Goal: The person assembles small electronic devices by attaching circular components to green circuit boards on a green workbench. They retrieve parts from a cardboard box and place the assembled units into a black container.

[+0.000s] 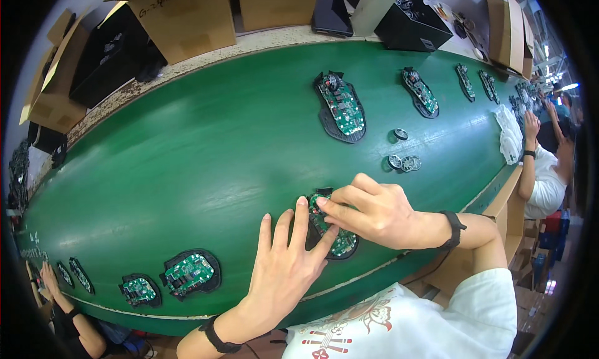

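In front of me a mouse base (345, 245), a black shell with a green circuit board, lies on the green work surface. My left hand (279, 268) is open, fingers spread. Its index fingertip is at the base's left edge, and its thumb reaches across the board. My right hand (377, 215) bends over the board's far end, fingers pinched together. Whatever they hold is hidden by the fingertips. Beyond my right hand lie a few small scroll wheels (395, 162), black and pale, and another wheel (400, 134).
Farther off sit a mouse base with a wheel (343, 106) and another (421, 93). Two more bases (190, 273) (140, 290) lie at near left. Cardboard boxes (181, 22) and a black bin (413, 22) line the far edge. Co-workers' hands (531, 126) (50, 280) show at both sides.
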### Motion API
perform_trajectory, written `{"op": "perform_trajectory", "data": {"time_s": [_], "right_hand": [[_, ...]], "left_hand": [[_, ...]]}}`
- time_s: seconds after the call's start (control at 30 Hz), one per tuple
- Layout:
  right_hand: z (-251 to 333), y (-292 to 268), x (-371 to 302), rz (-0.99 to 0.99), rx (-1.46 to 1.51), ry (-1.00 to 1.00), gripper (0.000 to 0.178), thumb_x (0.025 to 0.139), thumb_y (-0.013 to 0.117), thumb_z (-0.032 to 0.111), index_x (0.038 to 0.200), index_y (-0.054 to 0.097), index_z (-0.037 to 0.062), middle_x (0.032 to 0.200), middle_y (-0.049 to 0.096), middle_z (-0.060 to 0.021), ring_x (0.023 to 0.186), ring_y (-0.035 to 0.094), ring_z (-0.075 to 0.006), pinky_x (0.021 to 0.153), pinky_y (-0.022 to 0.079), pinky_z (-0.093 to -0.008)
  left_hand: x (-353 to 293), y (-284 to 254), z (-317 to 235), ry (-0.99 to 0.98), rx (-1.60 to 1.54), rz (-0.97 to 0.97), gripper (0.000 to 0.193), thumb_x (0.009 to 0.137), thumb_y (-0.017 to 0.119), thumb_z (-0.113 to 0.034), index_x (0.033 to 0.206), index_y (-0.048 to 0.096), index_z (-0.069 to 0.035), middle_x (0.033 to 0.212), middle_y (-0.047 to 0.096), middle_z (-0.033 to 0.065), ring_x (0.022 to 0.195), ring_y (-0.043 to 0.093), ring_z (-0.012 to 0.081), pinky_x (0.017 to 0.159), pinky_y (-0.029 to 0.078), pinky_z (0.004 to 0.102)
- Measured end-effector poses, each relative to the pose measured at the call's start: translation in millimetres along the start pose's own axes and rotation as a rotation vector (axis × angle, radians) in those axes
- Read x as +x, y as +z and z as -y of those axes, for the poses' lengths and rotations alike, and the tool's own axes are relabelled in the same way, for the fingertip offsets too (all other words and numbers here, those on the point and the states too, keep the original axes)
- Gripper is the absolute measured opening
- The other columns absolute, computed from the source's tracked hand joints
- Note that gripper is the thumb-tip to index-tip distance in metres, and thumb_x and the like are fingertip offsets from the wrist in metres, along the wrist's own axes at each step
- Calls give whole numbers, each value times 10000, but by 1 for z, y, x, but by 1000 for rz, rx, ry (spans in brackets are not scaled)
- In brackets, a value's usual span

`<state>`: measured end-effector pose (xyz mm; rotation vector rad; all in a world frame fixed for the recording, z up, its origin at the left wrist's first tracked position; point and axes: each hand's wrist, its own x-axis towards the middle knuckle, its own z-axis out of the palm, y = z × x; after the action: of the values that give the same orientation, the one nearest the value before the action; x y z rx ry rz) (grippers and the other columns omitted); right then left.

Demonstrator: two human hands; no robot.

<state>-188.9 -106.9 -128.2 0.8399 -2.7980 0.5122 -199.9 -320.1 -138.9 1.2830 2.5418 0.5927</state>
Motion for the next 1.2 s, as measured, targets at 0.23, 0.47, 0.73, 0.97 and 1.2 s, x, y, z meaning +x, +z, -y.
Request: {"op": "perform_trajectory", "data": {"time_s": [0.23, 0.47, 0.73, 0.97, 1.2], "right_hand": [[2, -2, 0, 133, 85, 77, 457, 698, 684, 52, 1136, 629, -68, 919, 601, -59, 830, 574, -188, 466, 490, -253], [18, 7, -22, 52, -165, -51, 523, 718, 651, 51, 1190, 579, -163, 930, 597, -118, 857, 583, -199, 463, 493, -230], [16, -1, -6, 134, -107, 26, 504, 723, 655, 43, 1179, 587, -160, 891, 572, -108, 850, 582, -197, 436, 475, -221], [22, 0, -27, 82, -169, -17, 527, 719, 661, 80, 1204, 596, -114, 887, 568, -78, 849, 561, -177, 432, 438, -215], [13, 0, -11, 67, -180, 81, 522, 722, 664, 113, 1215, 618, -53, 937, 576, -39, 813, 538, -154, 473, 457, -225]], "left_hand": [[4, 0, 0, 20, -21, 18, 598, 677, 837, -262, 1245, 652, -236, 1450, 396, 266, 1237, 482, 378, 1012, 412, 582], [5, 2, 1, 32, -22, -6, 569, 662, 849, -253, 1198, 662, -213, 1452, 390, 274, 1233, 482, 383, 1014, 413, 576], [9, 1, -1, 44, -16, 8, 562, 657, 853, -269, 1184, 669, -210, 1467, 383, 261, 1266, 458, 388, 1026, 398, 577], [17, -6, 10, 81, -59, 30, 569, 658, 855, -307, 1191, 674, -223, 1515, 342, 236, 1339, 393, 394, 1059, 355, 585], [18, -7, 14, 102, -46, 50, 589, 660, 851, -306, 1218, 664, -273, 1503, 356, 225, 1298, 422, 378, 1061, 355, 588]]}}
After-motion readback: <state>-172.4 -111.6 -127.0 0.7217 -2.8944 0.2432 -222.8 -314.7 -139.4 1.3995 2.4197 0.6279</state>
